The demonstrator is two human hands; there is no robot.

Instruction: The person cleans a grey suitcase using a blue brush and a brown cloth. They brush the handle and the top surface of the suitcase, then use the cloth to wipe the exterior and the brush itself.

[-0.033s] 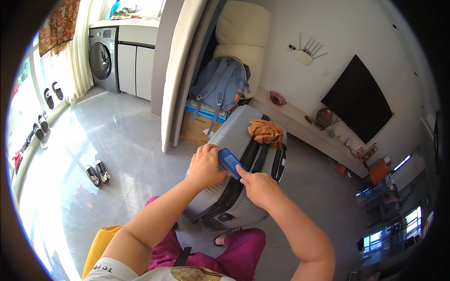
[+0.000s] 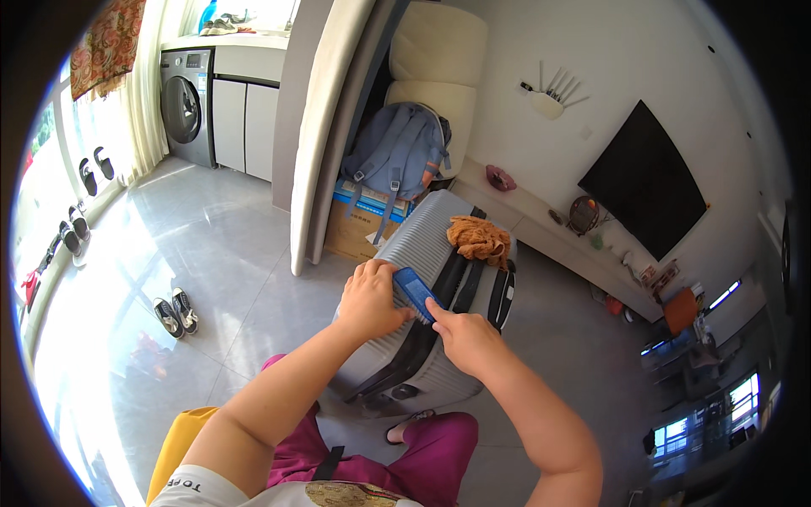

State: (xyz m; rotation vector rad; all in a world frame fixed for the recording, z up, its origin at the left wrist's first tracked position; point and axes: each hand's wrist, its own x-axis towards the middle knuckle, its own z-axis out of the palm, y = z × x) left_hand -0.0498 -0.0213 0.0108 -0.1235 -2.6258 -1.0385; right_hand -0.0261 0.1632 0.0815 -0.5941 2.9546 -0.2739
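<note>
A grey ribbed hard-shell suitcase (image 2: 422, 228) stands in front of my legs, with black bands and a dark seam. My left hand (image 2: 370, 302) rests on its near left part, thumb apart from the fingers, beside the brush. In my right hand (image 2: 467, 338) is a flat, oblong blue brush (image 2: 415, 291); the thumb presses on its near end. The brush lies against the suitcase, so its underside is mostly hidden. A crumpled orange-brown cloth (image 2: 479, 239) lies on the suitcase's far right part.
Behind the suitcase, a blue-grey backpack (image 2: 397, 152) sits on a cardboard box (image 2: 355, 228). A low white cabinet (image 2: 541, 211) runs along the right wall beneath a black television (image 2: 646, 182). Sneakers (image 2: 176, 313) lie on the tiled floor at left; a washing machine (image 2: 187, 106) stands farther back.
</note>
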